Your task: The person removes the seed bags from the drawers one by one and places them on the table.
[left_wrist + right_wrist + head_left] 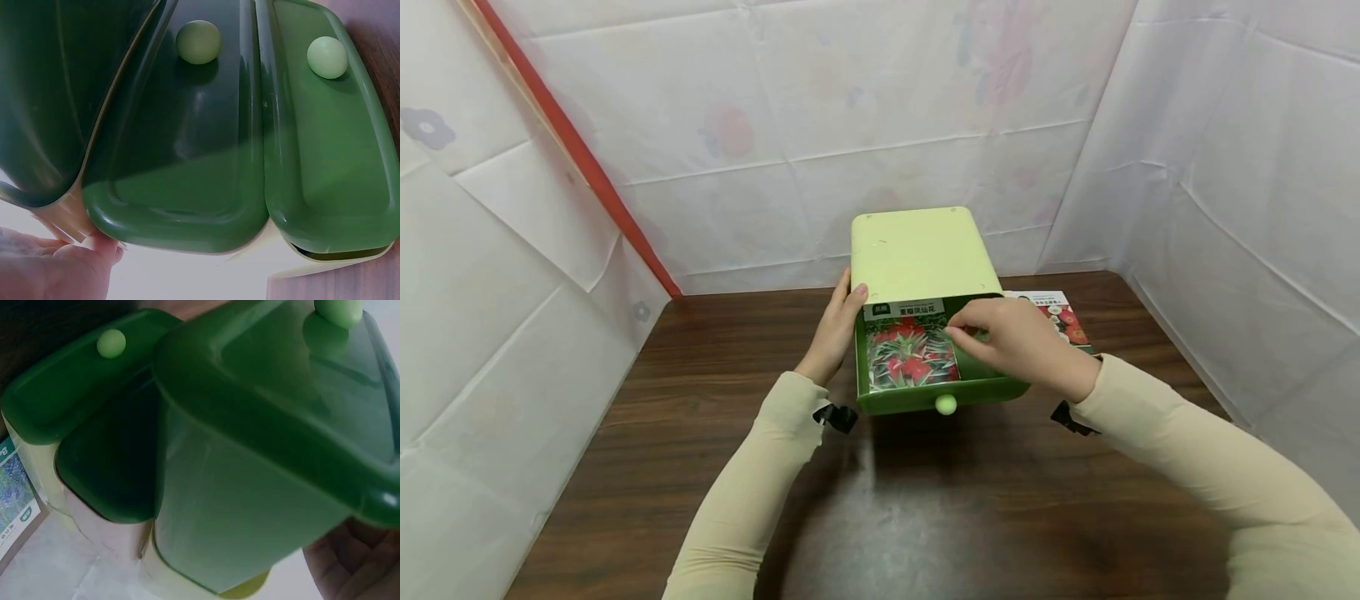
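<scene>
A pale yellow-green drawer cabinet stands on the table with its green top drawer pulled out. Inside lies a seed packet printed with red flowers. My left hand rests along the cabinet's left side, its thumb near the top edge; part of it shows in the left wrist view. Over the drawer, my right hand pinches the packet's right edge between thumb and forefinger. In the right wrist view the drawer partly hides that hand.
Two lower drawers, the middle one and the bottom one, are closed below. Another packet with red and white flowers lies right of the cabinet. A packet with blue-purple flowers shows beside it. White sheeting surrounds the table.
</scene>
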A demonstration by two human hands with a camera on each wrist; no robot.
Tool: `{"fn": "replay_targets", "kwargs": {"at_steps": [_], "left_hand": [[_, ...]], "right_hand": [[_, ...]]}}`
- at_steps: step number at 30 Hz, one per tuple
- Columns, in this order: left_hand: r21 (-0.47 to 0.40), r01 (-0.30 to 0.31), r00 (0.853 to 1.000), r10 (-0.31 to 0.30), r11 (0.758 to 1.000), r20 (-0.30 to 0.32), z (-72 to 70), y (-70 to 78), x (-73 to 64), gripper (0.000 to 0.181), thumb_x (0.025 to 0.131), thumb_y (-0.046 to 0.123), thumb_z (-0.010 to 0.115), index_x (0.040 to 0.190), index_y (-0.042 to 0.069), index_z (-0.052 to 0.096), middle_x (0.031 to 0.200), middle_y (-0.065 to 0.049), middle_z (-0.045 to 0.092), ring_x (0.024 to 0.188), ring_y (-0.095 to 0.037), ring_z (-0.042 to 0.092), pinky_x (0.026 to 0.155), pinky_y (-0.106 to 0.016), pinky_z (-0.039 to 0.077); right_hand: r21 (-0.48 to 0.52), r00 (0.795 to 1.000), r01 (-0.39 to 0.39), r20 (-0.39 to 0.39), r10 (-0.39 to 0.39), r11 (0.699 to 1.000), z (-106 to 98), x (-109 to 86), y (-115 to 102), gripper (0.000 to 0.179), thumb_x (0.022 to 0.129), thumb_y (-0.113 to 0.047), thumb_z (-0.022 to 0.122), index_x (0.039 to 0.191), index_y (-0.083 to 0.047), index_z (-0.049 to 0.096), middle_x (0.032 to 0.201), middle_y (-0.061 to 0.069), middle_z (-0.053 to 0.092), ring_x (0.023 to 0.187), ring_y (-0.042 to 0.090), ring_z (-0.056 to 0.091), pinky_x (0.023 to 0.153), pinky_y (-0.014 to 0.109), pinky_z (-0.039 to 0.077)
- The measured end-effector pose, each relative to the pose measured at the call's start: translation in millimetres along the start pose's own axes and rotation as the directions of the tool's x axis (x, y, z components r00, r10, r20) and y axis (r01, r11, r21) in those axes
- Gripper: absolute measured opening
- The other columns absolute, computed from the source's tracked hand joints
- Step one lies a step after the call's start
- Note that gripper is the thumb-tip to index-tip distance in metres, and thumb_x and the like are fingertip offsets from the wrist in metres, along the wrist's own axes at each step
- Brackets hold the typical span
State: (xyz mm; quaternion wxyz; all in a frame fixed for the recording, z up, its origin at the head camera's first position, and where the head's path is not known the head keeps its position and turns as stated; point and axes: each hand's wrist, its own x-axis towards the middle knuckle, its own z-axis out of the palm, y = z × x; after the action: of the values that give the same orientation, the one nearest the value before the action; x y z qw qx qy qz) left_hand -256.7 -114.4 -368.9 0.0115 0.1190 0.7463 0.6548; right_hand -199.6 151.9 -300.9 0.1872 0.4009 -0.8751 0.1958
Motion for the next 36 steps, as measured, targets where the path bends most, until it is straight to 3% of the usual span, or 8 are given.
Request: {"fn": "replay_targets", "kwargs": {"at_steps": [4,8,12,17,20,24,27,36], "left_hand": [[-0.007,-0.001,1.0,0.001,1.0,0.004,0.0,-0.6,0.1,0.075,0.1,0.06,0.038,0.158,0.031,0.001,0.165,0.008,-0.001,0.153,-0.014,0.001,0.122,-0.05,0.011],[-0.01,-0.001,1.0,0.001,1.0,0.002,-0.2,0.0,-0.2,0.077,0.099,0.062,0.038,0.158,0.031,0.001,0.165,0.009,0.0,0.153,-0.013,0.001,0.123,-0.049,0.012],[-0.004,-0.003,1.0,0.003,1.0,0.002,0.2,1.1,-0.6,0.077,0.099,0.063,0.038,0.158,0.032,0.0,0.165,0.008,0.0,0.153,-0.014,0.001,0.122,-0.05,0.012],[-0.001,-0.013,1.0,0.013,1.0,0.002,1.9,1.1,-1.1,0.076,0.099,0.061,0.038,0.158,0.031,0.001,0.166,0.006,-0.001,0.153,-0.016,0.001,0.122,-0.052,0.011],[0.0,-0.011,1.0,0.011,1.0,0.0,2.1,0.8,-1.2,0.077,0.099,0.061,0.039,0.158,0.03,0.001,0.166,0.006,-0.001,0.153,-0.016,0.001,0.122,-0.052,0.011],[-0.006,-0.005,1.0,0.005,1.0,0.001,1.7,0.0,-0.6,0.077,0.099,0.062,0.039,0.158,0.031,0.0,0.166,0.008,-0.001,0.153,-0.015,0.001,0.122,-0.051,0.011],[-0.005,-0.004,1.0,0.004,1.0,-0.001,1.7,0.1,-0.4,0.078,0.098,0.063,0.039,0.158,0.031,0.001,0.166,0.008,0.0,0.153,-0.015,0.001,0.122,-0.051,0.011],[-0.008,0.0,1.0,0.0,1.0,-0.001,2.2,-0.9,0.5,0.078,0.098,0.062,0.04,0.158,0.031,0.001,0.165,0.008,0.0,0.153,-0.015,0.001,0.122,-0.051,0.011]], "right_hand": [[-0.024,0.983,-0.051,0.176,0.055,0.998,3,4.3,-3,0.018,0.094,-0.024,0.067,0.103,-0.012,0.078,0.096,0.002,0.077,0.059,0.008,0.063,0.055,0.03,0.05],[-0.038,0.938,-0.11,0.328,0.116,0.993,5,9.0,-4,0.03,0.096,-0.031,0.064,0.118,-0.013,0.073,0.1,0.003,0.076,0.044,0.002,0.047,0.048,0.025,0.037],[-0.056,0.895,-0.146,0.417,0.156,0.988,6,13.3,-2,0.041,0.096,-0.039,0.063,0.129,-0.015,0.066,0.115,0.005,0.072,0.046,0.004,0.049,0.049,0.025,0.037],[-0.12,0.827,-0.197,0.512,0.231,0.973,6,16.7,2,0.058,0.094,-0.051,0.06,0.144,-0.021,0.052,0.144,0.016,0.053,0.081,0.02,0.07,0.057,0.032,0.048],[-0.165,0.781,-0.227,0.558,0.281,0.96,8,18.0,5,0.069,0.093,-0.056,0.058,0.15,-0.019,0.043,0.148,0.022,0.046,0.109,0.031,0.066,0.073,0.043,0.054],[-0.203,0.739,-0.236,0.597,0.311,0.95,9,19.8,7,0.08,0.092,-0.059,0.057,0.154,-0.015,0.033,0.15,0.025,0.042,0.129,0.038,0.052,0.095,0.054,0.049],[-0.188,0.725,-0.238,0.618,0.303,0.953,11,21.0,8,0.086,0.091,-0.062,0.057,0.157,-0.015,0.027,0.156,0.025,0.031,0.138,0.042,0.042,0.103,0.056,0.042],[-0.074,0.736,-0.27,0.627,0.255,0.96,17,23.1,9,0.084,0.093,-0.055,0.06,0.158,-0.014,0.023,0.159,0.024,0.025,0.144,0.042,0.031,0.112,0.057,0.033]]}}
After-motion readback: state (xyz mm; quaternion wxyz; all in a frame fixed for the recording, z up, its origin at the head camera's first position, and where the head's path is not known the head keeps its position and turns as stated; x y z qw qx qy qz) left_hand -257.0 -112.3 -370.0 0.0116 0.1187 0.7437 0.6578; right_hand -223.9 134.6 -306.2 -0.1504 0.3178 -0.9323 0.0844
